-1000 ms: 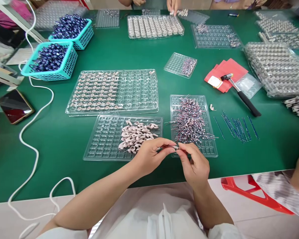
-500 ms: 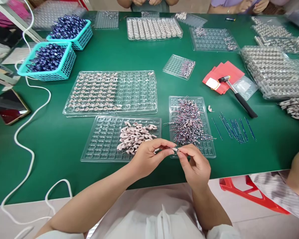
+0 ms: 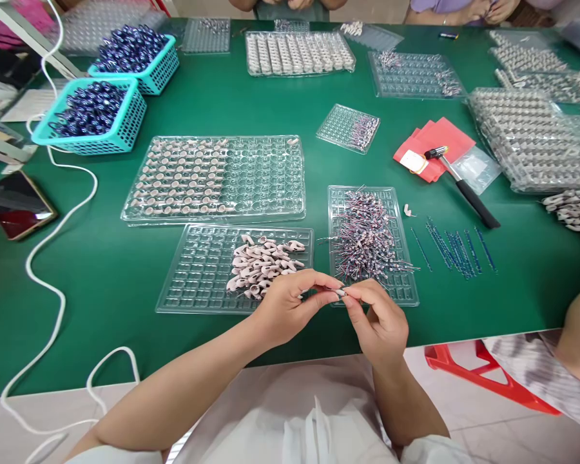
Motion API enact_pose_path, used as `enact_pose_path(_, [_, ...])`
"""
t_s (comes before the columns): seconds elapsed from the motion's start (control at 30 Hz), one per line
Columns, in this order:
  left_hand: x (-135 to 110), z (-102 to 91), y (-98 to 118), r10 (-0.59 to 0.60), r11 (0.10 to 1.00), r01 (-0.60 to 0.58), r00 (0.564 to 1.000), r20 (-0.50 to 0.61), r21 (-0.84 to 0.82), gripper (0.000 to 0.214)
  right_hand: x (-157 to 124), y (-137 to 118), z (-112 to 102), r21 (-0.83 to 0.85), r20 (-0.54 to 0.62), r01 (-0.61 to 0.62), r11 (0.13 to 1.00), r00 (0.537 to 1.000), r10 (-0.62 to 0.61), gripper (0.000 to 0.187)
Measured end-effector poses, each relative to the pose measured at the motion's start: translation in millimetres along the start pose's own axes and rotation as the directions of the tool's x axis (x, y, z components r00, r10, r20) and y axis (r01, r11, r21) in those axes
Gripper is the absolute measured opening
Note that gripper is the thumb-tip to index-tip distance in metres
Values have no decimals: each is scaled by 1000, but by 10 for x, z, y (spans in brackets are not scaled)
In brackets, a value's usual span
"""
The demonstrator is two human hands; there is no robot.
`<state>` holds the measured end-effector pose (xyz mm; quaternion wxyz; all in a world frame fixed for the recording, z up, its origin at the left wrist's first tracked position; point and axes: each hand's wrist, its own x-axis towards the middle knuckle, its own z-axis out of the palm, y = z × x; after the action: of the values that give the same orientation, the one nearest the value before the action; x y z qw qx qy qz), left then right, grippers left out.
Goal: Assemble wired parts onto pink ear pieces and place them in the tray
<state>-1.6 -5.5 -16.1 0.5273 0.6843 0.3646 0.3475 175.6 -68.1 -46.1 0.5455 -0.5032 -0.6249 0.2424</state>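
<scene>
My left hand (image 3: 290, 303) pinches a small pale earbud-like shell (image 3: 339, 292) between thumb and fingertips. From the other side my right hand (image 3: 379, 322) pinches the same piece; any finer part in those fingertips is too small to make out. Both hands are over the front edges of two clear trays. Under and left of my left hand lies a heap of pale shells (image 3: 261, 264) in a clear plastic tray (image 3: 193, 270). Beyond my right hand, wired small components (image 3: 367, 232) are piled on another clear tray (image 3: 403, 225).
A half-filled blister tray (image 3: 265, 180) lies farther back. Turquoise baskets (image 3: 125, 132) of dark blue parts stand left, near a phone (image 3: 18, 205) and white cable (image 3: 62, 303). At right are a hammer (image 3: 468, 193), red bags (image 3: 449, 138), thin blue strips (image 3: 459, 251) and stacked trays (image 3: 526, 142).
Both hands stay almost in place, fingertips a little closer together around the pale shell. The camera view has shifted very slightly.
</scene>
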Motion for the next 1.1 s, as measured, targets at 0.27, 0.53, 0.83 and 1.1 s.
enact_pose_path(0.27, [-9, 5, -10, 92, 995, -91, 996, -7, 27, 11, 16, -3, 3, 28, -2, 10, 1000, 1000, -10, 36])
enact_pose_path(0.53, [-6, 8, 0, 152, 987, -151, 988, -16, 62, 11, 4, 3, -1, 29, 4, 21, 999, 1000, -21, 35])
enact_pose_path(0.83, [-13, 10, 6, 106, 993, -105, 994, -28, 52, 9, 29, -11, -2, -66, -14, 83, 994, 996, -84, 30])
enact_pose_path(1.1, [-13, 13, 7, 60, 998, -59, 997, -47, 22, 8, 36, -7, 12, -127, -14, 122, 984, 992, -125, 28])
